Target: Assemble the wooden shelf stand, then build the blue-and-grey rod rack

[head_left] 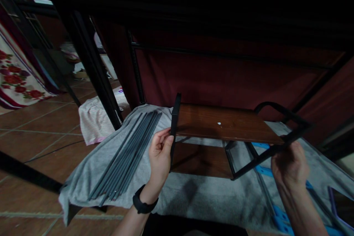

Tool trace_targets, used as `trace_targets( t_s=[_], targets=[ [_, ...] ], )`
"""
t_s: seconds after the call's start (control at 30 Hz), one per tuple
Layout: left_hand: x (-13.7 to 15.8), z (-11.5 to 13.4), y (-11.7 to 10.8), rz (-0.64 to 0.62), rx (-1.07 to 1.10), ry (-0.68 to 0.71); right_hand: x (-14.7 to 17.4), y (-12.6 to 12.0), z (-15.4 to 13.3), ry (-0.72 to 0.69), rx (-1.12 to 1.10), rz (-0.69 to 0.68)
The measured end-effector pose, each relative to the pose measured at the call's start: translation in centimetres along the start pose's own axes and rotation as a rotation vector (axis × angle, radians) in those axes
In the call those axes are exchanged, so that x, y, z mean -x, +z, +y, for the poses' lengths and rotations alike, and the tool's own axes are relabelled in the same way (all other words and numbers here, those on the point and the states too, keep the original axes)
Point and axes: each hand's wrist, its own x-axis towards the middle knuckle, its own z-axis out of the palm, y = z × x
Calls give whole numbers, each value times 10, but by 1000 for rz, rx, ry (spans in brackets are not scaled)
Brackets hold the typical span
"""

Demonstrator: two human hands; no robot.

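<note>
Between my hands is a small two-tier shelf with a brown wood-look upper board [221, 131], a lower board [199, 160] and black metal end frames. My left hand [159, 155], with a black band on its wrist, pinches the upright left end frame [175, 114]. At the opposite end, my right hand [290, 164] is wrapped round the right end frame [254, 163], near the board's corner; some of its fingers are hidden behind the bar. A small white speck [219, 123] lies on the upper board.
Several grey rods [127, 158] lie side by side on a grey cloth [182, 195], left of the shelf. Blue plastic pieces [282, 215] with rods lie at right, by a phone-like dark object [343, 202]. Black posts [91, 62] and a dark overhead surface surround the space.
</note>
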Motion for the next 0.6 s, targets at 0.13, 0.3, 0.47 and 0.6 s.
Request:
trace_targets(
  t_s=[0.13, 0.3, 0.47, 0.6],
  targets=[
    [0, 2, 0, -10, -25, -15, 0, -3, -1, 11, 23, -8],
    [-2, -1, -4, -25, -15, -61, -1, -4, -1, 15, 46, -3],
    [0, 0, -4, 0, 58, -75, 3, -3, -2, 63, -14, 20],
    [1, 3, 0, 52, 144, -129, 5, -3, -3, 84, -67, -5]
  ],
)
